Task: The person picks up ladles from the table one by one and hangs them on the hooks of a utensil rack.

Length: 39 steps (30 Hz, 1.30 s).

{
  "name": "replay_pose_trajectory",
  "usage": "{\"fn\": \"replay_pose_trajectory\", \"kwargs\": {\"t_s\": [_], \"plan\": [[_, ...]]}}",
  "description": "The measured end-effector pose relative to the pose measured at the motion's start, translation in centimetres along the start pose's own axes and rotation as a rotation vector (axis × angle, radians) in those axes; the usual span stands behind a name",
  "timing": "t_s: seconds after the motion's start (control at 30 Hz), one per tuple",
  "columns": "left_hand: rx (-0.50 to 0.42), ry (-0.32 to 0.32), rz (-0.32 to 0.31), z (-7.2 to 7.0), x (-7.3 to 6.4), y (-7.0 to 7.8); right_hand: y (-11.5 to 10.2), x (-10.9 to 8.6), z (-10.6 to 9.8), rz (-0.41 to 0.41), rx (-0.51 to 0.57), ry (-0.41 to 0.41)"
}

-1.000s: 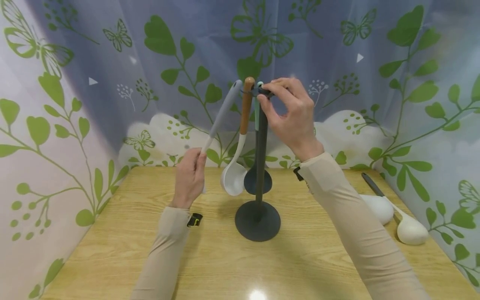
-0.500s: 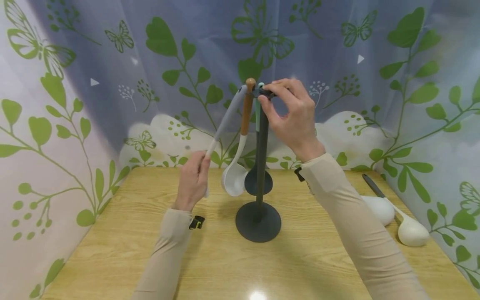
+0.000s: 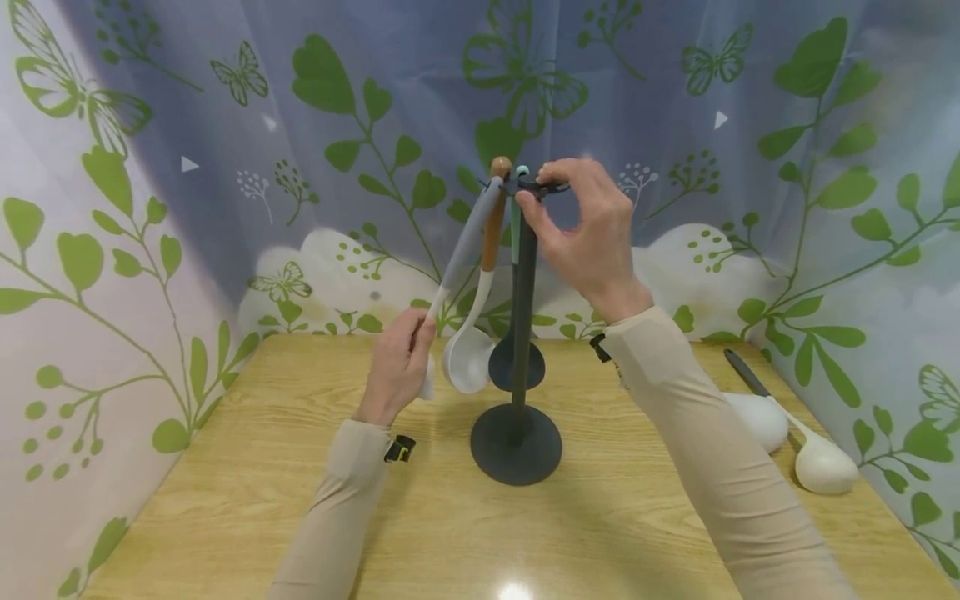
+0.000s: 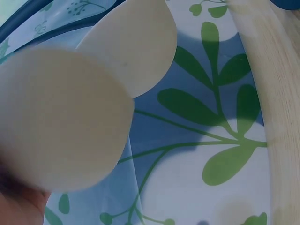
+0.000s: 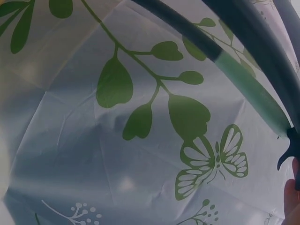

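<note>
My left hand (image 3: 396, 367) holds a ladle with a grey handle (image 3: 468, 237) low on its white stem. This ladle leans right, its handle end at a hook on the black stand's top, in front of the brown handle; whether it is hooked I cannot tell. Its pale bowl (image 4: 65, 117) looms large in the left wrist view. At the top of the stand (image 3: 527, 308), my right hand (image 3: 588, 225) pinches the black hook ring (image 3: 551, 187) between thumb and fingers. From the stand hang a white ladle with a brown handle (image 3: 492, 237) and a dark ladle with a green handle (image 3: 516, 229).
The stand's round black base (image 3: 516, 458) rests on the wooden table (image 3: 450, 533). At the right lie a cream ladle (image 3: 825, 462) and another white, rounded utensil (image 3: 761, 421), partly behind the right sleeve. A patterned curtain (image 3: 420, 100) closes off the back and sides.
My left hand has moved right with the grey-handled ladle, bringing its handle end slightly down and over to the hook. My right hand stays at the stand's top, its fingers slightly shifted.
</note>
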State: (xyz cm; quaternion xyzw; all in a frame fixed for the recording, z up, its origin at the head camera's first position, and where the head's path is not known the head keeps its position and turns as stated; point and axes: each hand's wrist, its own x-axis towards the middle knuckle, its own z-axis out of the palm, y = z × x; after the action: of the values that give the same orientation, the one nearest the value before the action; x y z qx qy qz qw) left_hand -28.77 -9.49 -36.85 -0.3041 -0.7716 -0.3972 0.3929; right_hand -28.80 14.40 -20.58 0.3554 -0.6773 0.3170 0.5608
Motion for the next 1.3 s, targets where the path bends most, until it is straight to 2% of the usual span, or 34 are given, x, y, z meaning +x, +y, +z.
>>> {"fn": "replay_pose_trajectory", "kwargs": {"t_s": [0.23,0.5,0.77,1.1,1.3], "plan": [[-0.015,-0.043,0.003,0.2,0.0,0.2,0.1,0.2,-0.1,0.008,0.080,0.018],[-0.040,-0.065,-0.017,0.4,0.0,0.4,0.0,0.3,-0.2,0.002,0.080,0.049],[-0.040,-0.070,0.024,0.3,0.6,0.4,0.0,0.6,-0.4,0.009,0.073,0.072],[-0.042,-0.048,0.063,-0.3,1.6,0.8,-0.1,0.5,-0.5,0.032,0.048,0.076],[-0.073,0.022,0.085,-0.7,3.3,1.6,-0.1,0.5,-0.8,0.039,0.049,0.076]]}}
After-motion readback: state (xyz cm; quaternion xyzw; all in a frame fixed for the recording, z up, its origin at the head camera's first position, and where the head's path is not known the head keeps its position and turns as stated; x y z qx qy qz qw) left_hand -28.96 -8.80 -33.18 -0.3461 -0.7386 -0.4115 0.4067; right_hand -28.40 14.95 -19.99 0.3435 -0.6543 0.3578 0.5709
